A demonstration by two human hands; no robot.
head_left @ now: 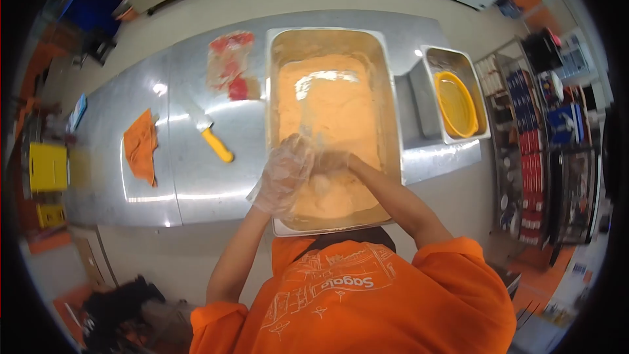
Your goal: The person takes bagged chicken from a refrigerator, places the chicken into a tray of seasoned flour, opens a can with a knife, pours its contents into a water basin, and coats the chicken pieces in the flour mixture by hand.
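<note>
Orange mixture (347, 111) lay in steel pan (386, 105) on table (203, 183) | left grip (286, 167), right grip (333, 160): I could not tell if closed | loose glove cuff (256, 198), if lowered, risked dragging through it.

A shiny metal worktop (211, 191) stretches in front of me. Along it lie a rumpled orange cloth (140, 147), a yellow-handled knife (208, 132) and a red-and-clear plastic bag (230, 65); beside the bag stands a large metal pan (327, 42), then a smaller metal tub (424, 101).
</note>
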